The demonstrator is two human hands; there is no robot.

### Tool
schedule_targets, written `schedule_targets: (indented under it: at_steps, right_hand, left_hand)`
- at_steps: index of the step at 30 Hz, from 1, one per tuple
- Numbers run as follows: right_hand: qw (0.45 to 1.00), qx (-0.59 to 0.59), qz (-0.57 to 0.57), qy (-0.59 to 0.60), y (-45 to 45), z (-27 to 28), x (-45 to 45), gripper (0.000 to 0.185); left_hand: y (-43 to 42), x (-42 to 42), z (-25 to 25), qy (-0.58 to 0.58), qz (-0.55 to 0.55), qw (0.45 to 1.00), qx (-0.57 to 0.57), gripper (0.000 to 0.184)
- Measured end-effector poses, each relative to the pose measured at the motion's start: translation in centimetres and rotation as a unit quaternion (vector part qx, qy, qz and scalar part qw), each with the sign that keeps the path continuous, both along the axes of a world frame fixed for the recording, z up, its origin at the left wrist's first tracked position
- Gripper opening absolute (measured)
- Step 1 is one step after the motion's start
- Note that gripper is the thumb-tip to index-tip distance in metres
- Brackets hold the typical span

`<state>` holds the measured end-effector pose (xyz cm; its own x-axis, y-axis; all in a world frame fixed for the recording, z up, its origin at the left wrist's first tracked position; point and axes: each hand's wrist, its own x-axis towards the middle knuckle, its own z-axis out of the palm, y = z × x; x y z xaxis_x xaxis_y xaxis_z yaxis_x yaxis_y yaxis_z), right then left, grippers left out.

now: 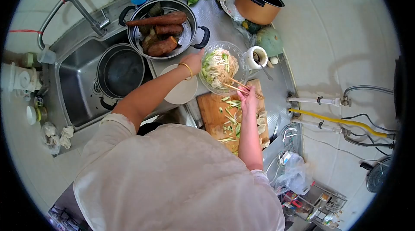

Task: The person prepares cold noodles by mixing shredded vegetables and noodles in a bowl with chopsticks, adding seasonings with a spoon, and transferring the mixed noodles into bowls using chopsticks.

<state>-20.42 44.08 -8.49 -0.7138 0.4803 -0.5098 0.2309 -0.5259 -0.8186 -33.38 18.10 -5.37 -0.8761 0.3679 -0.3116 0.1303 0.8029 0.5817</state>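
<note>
A clear glass bowl (243,54) holds pale shreds mixed with green strips (219,67). My left hand (193,61), with a yellow bangle at the wrist, is at the bowl's left rim, its fingers closed against the edge. In my right hand (247,98) is a pair of wooden chopsticks (235,85), their tips in the shreds near the bowl's lower right. Just below the bowl lies a wooden cutting board (209,112) scattered with green strips (233,123). A white plate (183,90) sits under my left forearm.
Behind the plate, a steamer pot (192,19) holds reddish-brown roots. The sink (73,75) at left contains a dark pot (121,71). A white jar (253,60) with a spoon stands right of the bowl, near a green squash (270,41) and a copper-coloured pot (255,10).
</note>
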Motion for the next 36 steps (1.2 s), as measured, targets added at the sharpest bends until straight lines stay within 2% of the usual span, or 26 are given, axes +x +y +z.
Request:
schedule_targets:
  at_steps: [2,7,10,14,17,18,20,21,23,24,25,27,29,31,34,36]
  right_hand:
    - [0.998,-0.053,-0.028,0.002,-0.5,-0.3,-0.4,0.031]
    - [0.982,-0.162,-0.078,0.05,0.6,-0.9,-0.4,0.031]
    - [0.978,-0.17,-0.106,0.064,1.1,0.8,-1.8,0.029]
    - [0.983,-0.094,-0.087,0.132,0.0,4.0,-4.3,0.029]
    - [0.988,0.048,-0.057,0.132,-4.1,6.6,-7.0,0.025]
    - [0.978,0.141,0.029,0.15,-5.3,6.7,-7.3,0.021]
    - [0.93,0.278,0.162,0.177,-7.4,7.8,-7.7,0.015]
    - [0.897,0.343,0.234,0.154,-7.2,9.0,-8.0,0.015]
    - [0.799,0.462,0.37,0.103,-6.3,12.4,-8.5,0.015]
    - [0.816,0.47,0.328,0.078,-7.3,17.3,-7.6,0.015]
    - [0.816,0.481,0.298,0.117,-7.2,18.0,-6.9,0.014]
    - [0.816,0.464,0.318,0.137,-7.5,18.8,-4.9,0.013]
    - [0.811,0.423,0.39,0.109,-8.9,17.4,-3.2,0.01]
    - [0.729,0.515,0.42,0.165,-10.5,14.7,-2.3,0.007]
    - [0.666,0.604,0.351,0.263,-9.4,10.9,-3.2,0.007]
    - [0.74,0.568,0.276,0.231,-7.5,10.9,-4.0,0.008]
  left_hand:
    - [-0.1,0.0,0.4,0.001,-0.013,1.0,-0.007,0.052]
    - [-0.1,-0.2,-2.3,0.073,-0.002,0.996,0.053,0.051]
    - [-0.3,0.0,-1.1,0.059,-0.001,0.997,0.046,0.05]
    - [-0.2,-0.1,-1.6,0.057,0.001,0.998,0.036,0.048]
    - [0.0,-0.1,-1.4,0.053,0.007,0.998,0.026,0.047]
    - [0.0,-0.1,-1.4,0.052,0.004,0.998,0.025,0.047]
    - [-0.1,-0.2,-1.3,0.049,0.0,0.999,0.022,0.047]
    - [-0.2,-0.2,-1.3,0.046,0.002,0.999,0.022,0.048]
    - [-0.1,-0.3,-1.4,0.041,0.006,0.999,0.023,0.048]
    - [0.0,-0.4,-1.9,0.057,0.005,0.998,0.026,0.048]
    - [0.0,-0.5,-2.8,0.072,0.004,0.997,0.029,0.048]
    - [0.1,-0.4,-2.8,0.072,0.005,0.997,0.026,0.048]
    - [0.0,-0.1,-1.1,0.043,0.006,0.999,0.014,0.048]
    - [0.1,-0.1,-0.9,0.041,0.007,0.999,0.025,0.049]
    - [0.0,-0.3,-1.5,0.045,0.004,0.998,0.031,0.049]
    - [0.0,-0.4,-1.6,0.049,0.003,0.998,0.027,0.049]
